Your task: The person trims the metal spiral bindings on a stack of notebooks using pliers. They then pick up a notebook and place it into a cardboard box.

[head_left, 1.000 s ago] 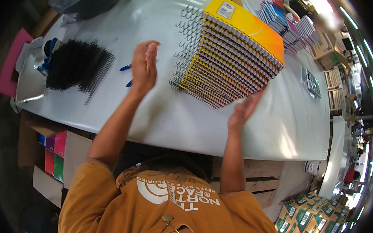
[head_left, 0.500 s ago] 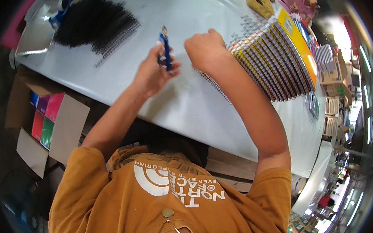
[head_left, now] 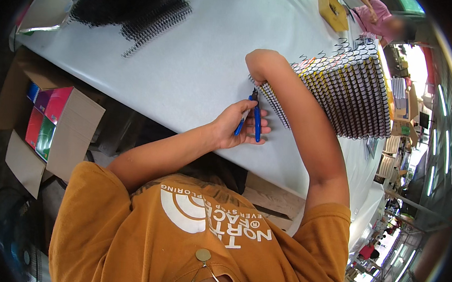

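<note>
Here, the left grip (head_left: 237,123) pinches blue pliers (head_left: 257,123) under its thumb; I cannot tell the right grip's (head_left: 259,67) state.

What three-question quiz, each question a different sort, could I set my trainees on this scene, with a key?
1. Multiple choice: what does the left grip hold?
a) a pen
b) blue-handled pliers
c) a ruler

2. True or false: the pile of black coils lies left of the spiral notebook stack.

3. Fill in: the pliers' jaws point toward the person's ____ grip.

Key: 1. b; 2. true; 3. right.
</note>
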The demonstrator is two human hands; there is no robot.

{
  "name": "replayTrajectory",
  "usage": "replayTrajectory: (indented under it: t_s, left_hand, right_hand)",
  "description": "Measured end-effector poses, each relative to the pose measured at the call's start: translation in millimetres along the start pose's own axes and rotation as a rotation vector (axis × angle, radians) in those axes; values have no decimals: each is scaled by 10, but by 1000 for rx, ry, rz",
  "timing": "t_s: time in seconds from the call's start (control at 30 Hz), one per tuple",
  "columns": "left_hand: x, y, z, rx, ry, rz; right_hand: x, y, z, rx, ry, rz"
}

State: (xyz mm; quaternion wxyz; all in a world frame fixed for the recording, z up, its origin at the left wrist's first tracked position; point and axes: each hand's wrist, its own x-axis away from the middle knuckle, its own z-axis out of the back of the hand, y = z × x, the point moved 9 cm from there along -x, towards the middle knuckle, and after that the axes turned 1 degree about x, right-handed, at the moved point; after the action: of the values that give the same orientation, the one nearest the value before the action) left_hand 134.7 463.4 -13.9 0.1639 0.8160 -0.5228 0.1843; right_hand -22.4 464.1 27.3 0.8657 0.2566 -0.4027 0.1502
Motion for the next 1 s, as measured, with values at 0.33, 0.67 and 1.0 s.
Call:
replayTrajectory:
  t_s: [0.33, 0.67, 1.0]
  left_hand:
    - [-22, 100, -93, -96, 19, -5]
    - [-31, 188, -20, -238, 72, -21]
    - [69, 186, -2, -385, 67, 10]
  right_hand:
    - [36, 65, 87, -125, 71, -25]
    - [41, 29, 97, -138, 64, 8]
    - [48, 49, 120, -207, 72, 9]
